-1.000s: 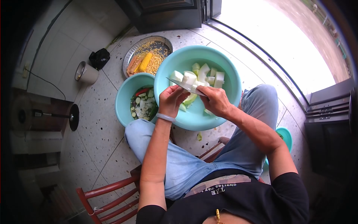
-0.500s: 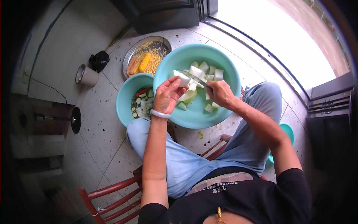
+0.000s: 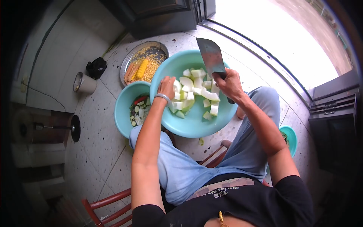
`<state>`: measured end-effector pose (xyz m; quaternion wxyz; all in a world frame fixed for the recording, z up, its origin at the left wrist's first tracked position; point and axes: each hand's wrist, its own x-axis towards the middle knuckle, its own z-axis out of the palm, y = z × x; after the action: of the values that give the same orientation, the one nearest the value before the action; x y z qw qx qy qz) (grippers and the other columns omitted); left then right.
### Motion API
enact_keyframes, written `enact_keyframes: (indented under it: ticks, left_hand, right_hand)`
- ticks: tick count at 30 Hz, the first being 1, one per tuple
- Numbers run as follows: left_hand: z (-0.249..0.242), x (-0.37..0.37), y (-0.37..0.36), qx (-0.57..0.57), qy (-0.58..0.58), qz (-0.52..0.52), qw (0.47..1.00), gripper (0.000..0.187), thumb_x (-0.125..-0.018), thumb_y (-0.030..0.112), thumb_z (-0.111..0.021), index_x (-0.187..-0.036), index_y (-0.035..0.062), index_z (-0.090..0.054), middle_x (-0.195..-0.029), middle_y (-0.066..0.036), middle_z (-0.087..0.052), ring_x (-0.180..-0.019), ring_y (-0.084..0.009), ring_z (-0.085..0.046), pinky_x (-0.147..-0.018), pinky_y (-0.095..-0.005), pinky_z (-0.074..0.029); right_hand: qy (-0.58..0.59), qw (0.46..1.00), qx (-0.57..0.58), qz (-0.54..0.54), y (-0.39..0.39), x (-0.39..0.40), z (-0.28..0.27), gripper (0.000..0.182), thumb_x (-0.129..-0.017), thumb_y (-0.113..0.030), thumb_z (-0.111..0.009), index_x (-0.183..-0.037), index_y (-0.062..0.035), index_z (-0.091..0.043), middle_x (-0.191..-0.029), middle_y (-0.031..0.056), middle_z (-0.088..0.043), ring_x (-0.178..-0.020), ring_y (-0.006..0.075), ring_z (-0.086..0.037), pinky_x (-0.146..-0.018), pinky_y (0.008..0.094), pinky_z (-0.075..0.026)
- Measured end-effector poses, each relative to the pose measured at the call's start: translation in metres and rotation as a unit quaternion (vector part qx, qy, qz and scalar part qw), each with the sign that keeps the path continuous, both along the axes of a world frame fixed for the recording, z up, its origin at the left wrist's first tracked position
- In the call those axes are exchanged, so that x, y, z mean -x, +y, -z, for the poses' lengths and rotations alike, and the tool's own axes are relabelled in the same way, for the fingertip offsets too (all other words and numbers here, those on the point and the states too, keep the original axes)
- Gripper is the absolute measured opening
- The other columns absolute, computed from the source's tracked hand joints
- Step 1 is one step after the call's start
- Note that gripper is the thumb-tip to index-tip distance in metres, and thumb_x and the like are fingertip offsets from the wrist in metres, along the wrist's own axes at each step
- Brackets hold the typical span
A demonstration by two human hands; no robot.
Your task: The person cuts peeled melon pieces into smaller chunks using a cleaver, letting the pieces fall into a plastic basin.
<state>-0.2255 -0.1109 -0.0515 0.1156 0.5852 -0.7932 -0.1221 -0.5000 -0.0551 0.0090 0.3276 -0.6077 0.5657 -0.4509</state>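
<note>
My right hand has swung the cleaver up off the pale pieces, fist closed round its handle, blade pointing over the basin's far rim. My left hand, which was pinching a piece by the blade, has dropped inside the left rim beside them, so cutting is paused. Its wrist bends downward; I can't tell whether its grip holds anything.

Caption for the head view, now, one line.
Right hand holds a broad knife; left hand reaches into a large teal basin of pale green-white chunks.
</note>
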Motion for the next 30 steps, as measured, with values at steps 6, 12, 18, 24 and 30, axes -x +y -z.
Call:
enact_keyframes:
  ticks: [6,12,18,24,30]
  left_hand:
    - [-0.004,0.009,-0.007,-0.088,-0.142,0.028,0.985,0.047,-0.071,0.01,-0.075,-0.115,0.0053,-0.06,-0.113,-0.021,-0.054,-0.107,-0.0396,-0.054,-0.096,-0.0437,-0.045]
    - [-0.004,0.015,0.013,-0.115,-0.165,0.039,0.979,0.032,-0.074,0.011,-0.074,-0.099,0.0001,-0.058,-0.107,-0.022,-0.053,-0.103,-0.0382,-0.057,-0.083,-0.044,-0.052]
    - [-0.053,0.018,0.049,0.227,-0.138,-0.001,0.964,0.026,-0.074,0.006,-0.071,-0.091,0.0025,-0.052,-0.097,-0.018,-0.05,-0.09,-0.0362,-0.059,-0.078,-0.0439,-0.052]
    - [-0.059,-0.006,0.053,0.019,0.368,-0.213,0.905,0.031,-0.083,0.006,-0.069,-0.101,-0.0007,-0.045,-0.102,-0.022,-0.059,-0.079,-0.033,-0.065,-0.062,-0.0373,-0.059]
    - [-0.032,0.005,0.075,-0.124,0.544,-0.229,0.797,0.037,-0.089,0.011,-0.064,-0.115,-0.003,-0.042,-0.107,-0.02,-0.059,-0.085,-0.0288,-0.067,-0.06,-0.0394,-0.063]
  right_hand:
    - [-0.007,1.0,0.014,0.002,-0.002,0.001,0.002,0.016,-0.081,-0.011,-0.062,-0.078,0.0039,-0.062,-0.054,0.0151,-0.053,-0.05,0.015,-0.049,-0.053,0.0351,-0.045]
    - [0.015,1.0,0.011,-0.012,-0.001,0.0,0.006,0.015,-0.081,-0.011,-0.062,-0.078,0.0045,-0.061,-0.054,0.0161,-0.051,-0.049,0.016,-0.048,-0.053,0.0359,-0.044]
    - [0.007,1.0,0.013,-0.017,0.003,-0.004,0.0,0.015,-0.082,-0.01,-0.061,-0.078,0.0049,-0.06,-0.055,0.0169,-0.051,-0.049,0.0162,-0.047,-0.052,0.0359,-0.043]
    - [-0.019,0.998,0.019,-0.048,0.016,-0.016,-0.008,0.014,-0.082,-0.008,-0.061,-0.079,0.0057,-0.061,-0.056,0.0181,-0.053,-0.05,0.0165,-0.048,-0.052,0.0358,-0.044]
    - [-0.016,0.995,0.041,-0.095,0.025,-0.022,0.003,0.014,-0.082,-0.007,-0.061,-0.08,0.007,-0.061,-0.058,0.0217,-0.052,-0.047,0.0197,-0.048,-0.052,0.0371,-0.044]
